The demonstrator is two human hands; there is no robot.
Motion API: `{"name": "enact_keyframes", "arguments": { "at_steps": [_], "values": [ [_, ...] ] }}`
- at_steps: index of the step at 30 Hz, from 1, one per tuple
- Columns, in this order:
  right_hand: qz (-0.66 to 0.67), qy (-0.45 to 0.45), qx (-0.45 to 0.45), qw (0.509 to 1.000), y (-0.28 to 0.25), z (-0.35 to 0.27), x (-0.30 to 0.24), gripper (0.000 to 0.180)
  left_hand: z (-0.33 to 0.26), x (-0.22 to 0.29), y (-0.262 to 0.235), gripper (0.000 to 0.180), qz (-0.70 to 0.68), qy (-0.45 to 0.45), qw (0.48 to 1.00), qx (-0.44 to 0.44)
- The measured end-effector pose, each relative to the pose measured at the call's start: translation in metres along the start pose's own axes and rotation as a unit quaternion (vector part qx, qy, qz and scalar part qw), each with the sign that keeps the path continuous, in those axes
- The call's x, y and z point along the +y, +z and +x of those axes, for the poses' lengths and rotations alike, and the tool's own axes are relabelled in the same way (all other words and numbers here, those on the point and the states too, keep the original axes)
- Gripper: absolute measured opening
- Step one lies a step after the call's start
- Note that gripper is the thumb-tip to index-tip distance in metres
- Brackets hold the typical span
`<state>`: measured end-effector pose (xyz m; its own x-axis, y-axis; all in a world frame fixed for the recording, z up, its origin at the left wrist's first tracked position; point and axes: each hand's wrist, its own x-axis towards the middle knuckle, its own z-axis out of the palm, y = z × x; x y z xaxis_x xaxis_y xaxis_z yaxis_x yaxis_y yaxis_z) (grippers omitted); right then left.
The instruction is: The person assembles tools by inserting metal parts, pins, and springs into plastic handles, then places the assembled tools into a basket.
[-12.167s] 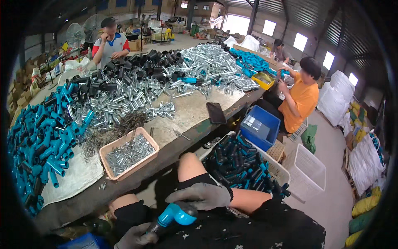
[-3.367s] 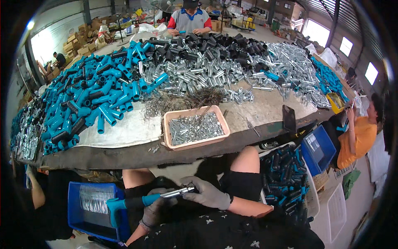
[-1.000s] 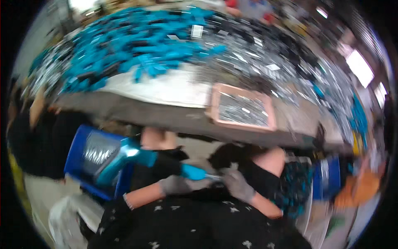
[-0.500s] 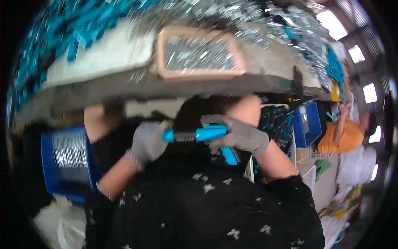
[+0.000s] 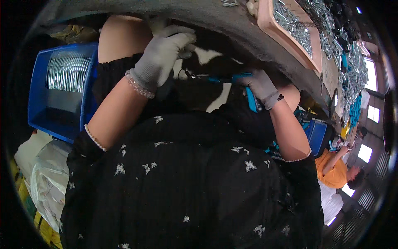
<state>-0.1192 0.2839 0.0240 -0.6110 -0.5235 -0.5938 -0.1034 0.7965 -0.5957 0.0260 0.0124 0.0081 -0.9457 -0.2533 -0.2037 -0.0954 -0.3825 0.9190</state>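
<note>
Right hand [image 5: 260,85] is gripping a blue-handled tool [image 5: 232,79] with a thin metal tip; left hand [image 5: 163,56], half a second ago on it, is curling loosely, holding nothing.

Gloved right hand [image 5: 262,86] grips blue tool [image 5: 232,79].

Both forearms come up from the lower edge, bare below short black sleeves; both hands in grey gloves. Left hand [image 5: 162,56] raised higher, wrist bent, fingers [image 5: 182,39] curled loosely inward, nothing visible in its grip; beaded band at the wrist. Right hand [image 5: 260,85] lower & further right, fingers closed round sth. blue, knuckles up, wrist straight w/ the forearm; elbow bent, upper arm close to the torso. Hands apart, not touching.
</note>
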Motion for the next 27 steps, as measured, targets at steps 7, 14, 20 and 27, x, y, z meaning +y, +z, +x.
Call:
{"name": "enact_keyframes", "arguments": {
  "at_steps": [7, 14, 20, 27],
  "values": [
    [-0.045, 0.04, -0.026, 0.998, 0.002, 0.021, -0.023, 0.03, 0.0, -0.005, -0.007, 0.036, 0.117, 0.086, 0.989, -0.013],
    [-0.29, -0.177, -0.051, 0.939, 0.027, 0.057, 0.002, 0.042, -0.001, 0.003, 0.006, 0.035, -0.006, -0.046, 0.998, 0.038],
    [-0.294, -0.051, -0.095, 0.95, 0.003, 0.027, -0.013, 0.032, -0.001, 0.007, 0.003, 0.034, -0.002, -0.035, 0.999, 0.042],
    [-0.173, -0.037, -0.054, 0.983, -0.003, 0.023, -0.019, 0.03, 0.0, 0.005, 0.009, 0.033, 0.004, -0.022, 0.999, 0.025]
  ]
}}
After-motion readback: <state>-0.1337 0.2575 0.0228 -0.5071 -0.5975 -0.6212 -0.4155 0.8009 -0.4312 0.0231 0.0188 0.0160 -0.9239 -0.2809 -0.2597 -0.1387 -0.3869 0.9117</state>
